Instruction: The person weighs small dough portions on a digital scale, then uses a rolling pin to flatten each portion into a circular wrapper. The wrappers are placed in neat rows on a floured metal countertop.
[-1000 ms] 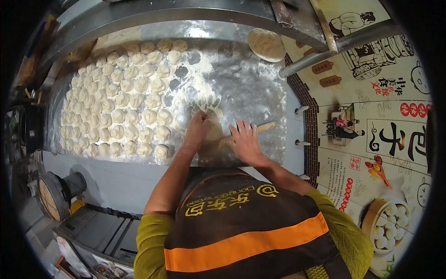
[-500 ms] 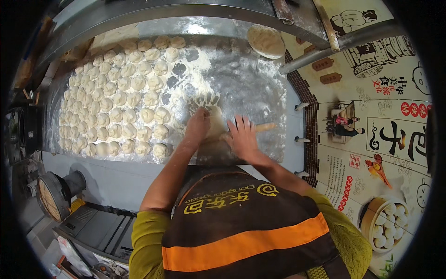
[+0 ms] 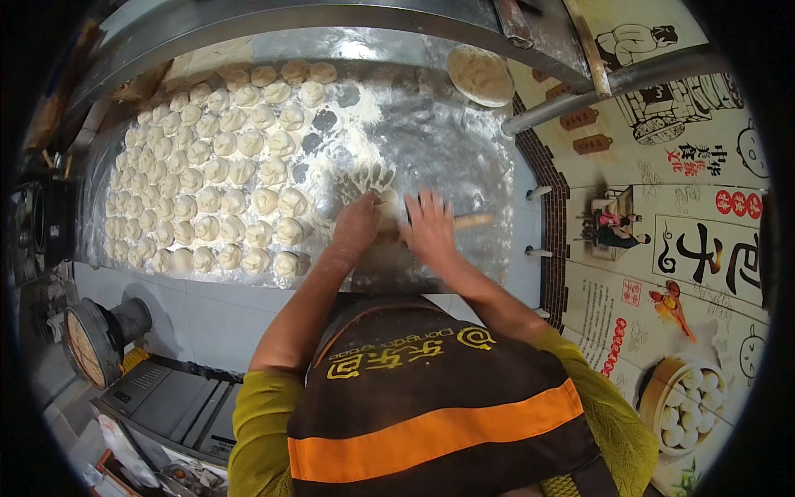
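Near the front edge of the floured metal worktop (image 3: pixel 464 157), my left hand (image 3: pixel 358 224) has its fingers closed on the edge of a small pale piece of dough (image 3: pixel 387 207). My right hand (image 3: pixel 432 228) lies palm down over a wooden rolling pin (image 3: pixel 474 221), its fingers stretched forward and slightly blurred. One end of the pin sticks out to the right; my palm hides its middle. Left of my hands, several rows of pleated filled buns (image 3: pixel 291 201) cover the worktop, with loose white flour (image 3: pixel 348 149) between them and me.
A round pale mound (image 3: pixel 480 74), perhaps flour or dough, sits at the worktop's far right. A metal shelf (image 3: pixel 331 18) crosses above the far edge. A decorated wall (image 3: pixel 613 273) stands to the right. At lower left are a round steamer-like container (image 3: pixel 87 341) and a grey metal appliance (image 3: pixel 161 406).
My left hand has shifted slightly to the right, and the dough piece now shows beyond its fingers. My right hand has moved slightly back and forth over the pin. The view has tilted a little.
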{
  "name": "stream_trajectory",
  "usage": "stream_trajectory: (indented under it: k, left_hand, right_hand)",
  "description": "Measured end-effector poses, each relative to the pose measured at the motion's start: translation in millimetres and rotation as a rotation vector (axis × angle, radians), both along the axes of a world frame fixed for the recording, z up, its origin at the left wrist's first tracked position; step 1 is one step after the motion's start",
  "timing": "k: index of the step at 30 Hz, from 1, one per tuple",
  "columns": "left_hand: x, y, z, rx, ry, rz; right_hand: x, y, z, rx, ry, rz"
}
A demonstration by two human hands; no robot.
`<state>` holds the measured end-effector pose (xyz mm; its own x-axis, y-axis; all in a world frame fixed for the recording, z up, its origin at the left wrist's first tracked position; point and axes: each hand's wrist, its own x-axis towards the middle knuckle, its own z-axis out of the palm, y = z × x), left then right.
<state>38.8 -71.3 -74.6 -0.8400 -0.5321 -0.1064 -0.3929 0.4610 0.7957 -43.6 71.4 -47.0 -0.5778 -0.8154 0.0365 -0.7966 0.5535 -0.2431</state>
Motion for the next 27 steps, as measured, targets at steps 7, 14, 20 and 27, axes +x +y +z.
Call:
stream_trajectory:
  k: [7,14,20,27]
  left_hand:
    - [-3,-12,17,-0.167,-0.167,-0.259]
    - [2,-8,12,0.077,-0.126,-0.056]
    - [-11,-17,34,-0.128,-0.322,-0.286]
    - [2,-13,12,0.072,-0.153,-0.047]
  right_hand:
    - [0,3,-7,0.014,-0.004,0.064]
    - [10,1,6,0.031,-0.056,-0.03]
    - [-17,-23,-13,-0.07,-0.008,-0.022]
    - [20,19,4,0.057,-0.049,0.016]
